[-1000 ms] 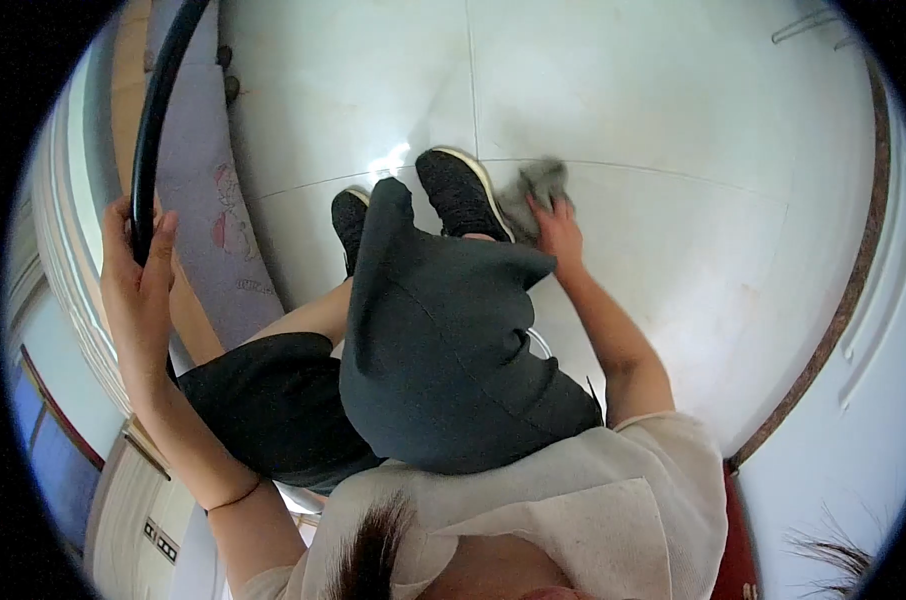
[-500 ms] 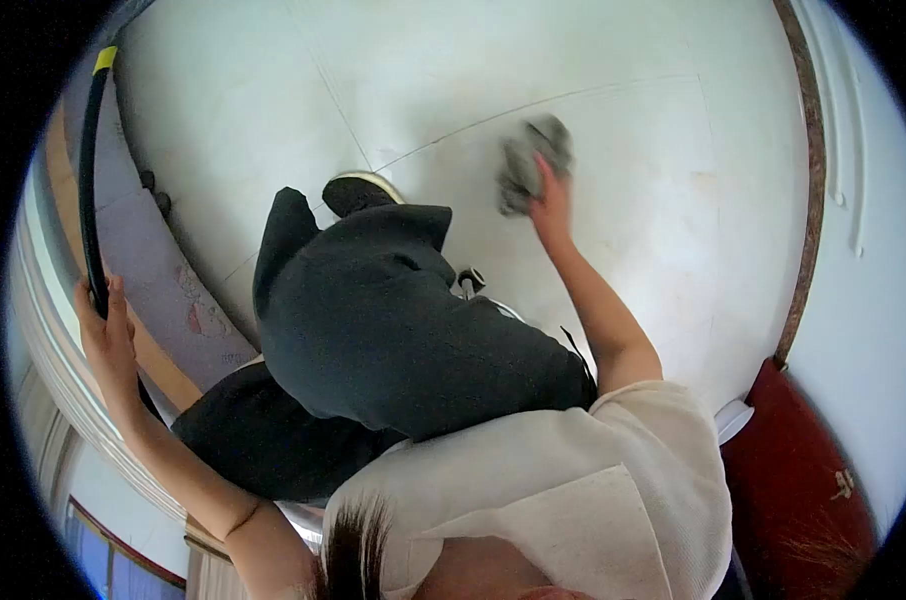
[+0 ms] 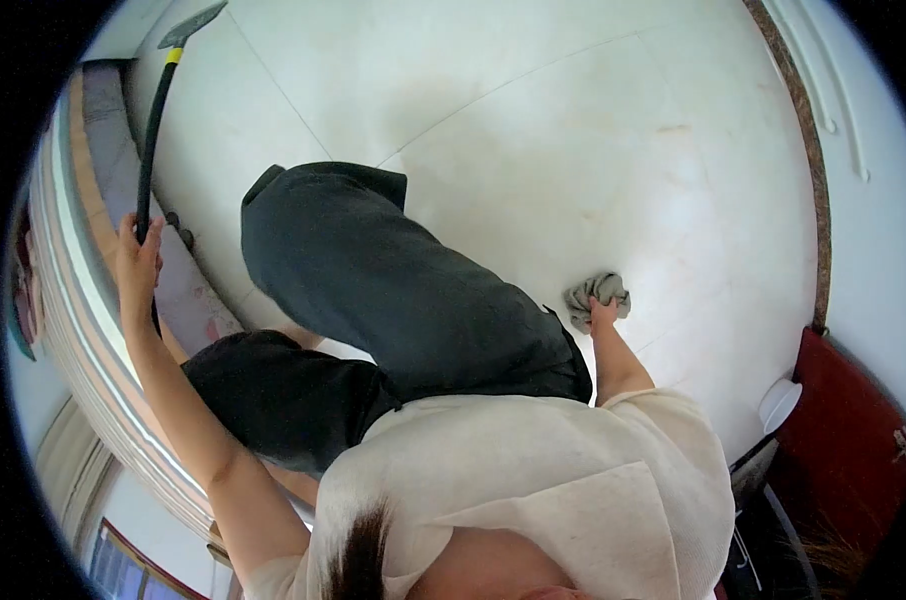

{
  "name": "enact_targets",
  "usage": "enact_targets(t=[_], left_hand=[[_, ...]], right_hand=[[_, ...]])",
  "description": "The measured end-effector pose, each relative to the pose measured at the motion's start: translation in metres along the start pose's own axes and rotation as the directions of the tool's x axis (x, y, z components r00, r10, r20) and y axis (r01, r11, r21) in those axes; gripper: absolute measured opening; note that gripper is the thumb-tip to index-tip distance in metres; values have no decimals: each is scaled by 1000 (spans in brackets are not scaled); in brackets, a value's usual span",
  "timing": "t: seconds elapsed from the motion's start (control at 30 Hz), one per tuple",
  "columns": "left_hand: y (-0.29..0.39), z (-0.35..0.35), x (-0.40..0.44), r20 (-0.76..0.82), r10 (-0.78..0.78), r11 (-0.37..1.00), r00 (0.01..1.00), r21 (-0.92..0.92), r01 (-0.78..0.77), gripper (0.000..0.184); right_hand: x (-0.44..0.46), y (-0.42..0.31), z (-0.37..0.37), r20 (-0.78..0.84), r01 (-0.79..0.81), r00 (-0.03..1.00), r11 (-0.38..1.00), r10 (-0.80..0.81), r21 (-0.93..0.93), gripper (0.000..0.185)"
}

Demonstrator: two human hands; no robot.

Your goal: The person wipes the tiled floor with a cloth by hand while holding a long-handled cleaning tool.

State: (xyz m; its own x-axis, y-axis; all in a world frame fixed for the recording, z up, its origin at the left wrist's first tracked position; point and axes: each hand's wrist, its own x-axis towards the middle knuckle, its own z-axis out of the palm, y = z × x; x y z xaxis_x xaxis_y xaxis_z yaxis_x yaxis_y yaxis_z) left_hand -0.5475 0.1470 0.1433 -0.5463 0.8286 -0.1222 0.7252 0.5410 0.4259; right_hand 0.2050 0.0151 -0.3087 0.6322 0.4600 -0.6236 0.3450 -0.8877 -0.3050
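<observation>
The cloth (image 3: 599,284) lies on the floor (image 3: 503,210) right at the fingertips of the right hand (image 3: 605,314), out to the right of the bent leg; the fingers are bent into its near side and grasp it, with most of the cloth bunched ahead of and around them. The palm faces away from the view, so how firmly it presses down is hard to judge. The cloth is grey, soft and crumpled into thick rounded folds, its outline roughly a ball. Over on the left, the left hand (image 3: 137,272) is closed around a pole (image 3: 150,140), a smooth black tube that stands at a slight slant, with a yellow band (image 3: 175,56) near its far end and a flat, wedge-shaped grey head (image 3: 192,27) beyond that. The floor is pale and glossy, crossed by thin joint lines, with a few faint brownish marks. Beside the pole runs a purple pad (image 3: 108,110), and next to the left forearm is a striped sheet (image 3: 85,250). The shorts (image 3: 373,270) are dark and loose, the shirt (image 3: 533,430) cream and finely woven. To the right stand a smooth red panel (image 3: 853,420) and a round white dish (image 3: 779,405).
</observation>
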Motion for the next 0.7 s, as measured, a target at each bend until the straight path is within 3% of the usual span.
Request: enact_targets(t=[0.07,0.13,0.2,0.23,0.33,0.37,0.43,0.53,0.6,0.63,0.67,0.7], left_hand=[[11,-1,-3,-22,15,1000,1000,3,-15,20],[17,-1,-2,-6,-63,997,998,-34,63,19],[34,-2,-11,-45,-42,997,998,-62,40,19],[39,0,-14,-54,-35,997,998,-74,31,18],[44,5,-11,-80,-71,997,994,22,73,18],[43,7,-8,-57,-65,998,996,17,66,19],[42,8,-2,-2,-76,997,997,21,76,19],[56,19,5,46,-146,989,988,38,144,18],[56,29,11,75,-163,987,984,25,161,18],[58,32,13,94,-170,985,981,16,169,18],[60,31,12,108,-172,985,979,3,173,18],[59,32,13,123,-173,985,977,-9,175,18]], right_hand=[[7,-1,21,35,-5,999,986,-1,165,93],[2,-8,25,53,-16,998,1000,15,17,109],[-16,-24,22,-36,80,995,967,-91,-241,112],[-36,-50,12,25,90,996,966,-87,-242,112],[-29,-72,38,32,368,930,927,-367,-72,107],[-62,-126,30,41,316,948,927,-314,-200,101],[-55,-160,56,48,474,877,842,-478,-258,96],[-77,-259,83,48,471,881,866,-470,-168,86],[-50,-296,129,67,686,720,695,-690,-216,85],[-73,-347,131,125,646,762,733,-635,-215,82],[-68,-377,155,122,693,716,676,-688,-251,78],[-78,-416,165,167,716,698,680,-696,-157,75]])
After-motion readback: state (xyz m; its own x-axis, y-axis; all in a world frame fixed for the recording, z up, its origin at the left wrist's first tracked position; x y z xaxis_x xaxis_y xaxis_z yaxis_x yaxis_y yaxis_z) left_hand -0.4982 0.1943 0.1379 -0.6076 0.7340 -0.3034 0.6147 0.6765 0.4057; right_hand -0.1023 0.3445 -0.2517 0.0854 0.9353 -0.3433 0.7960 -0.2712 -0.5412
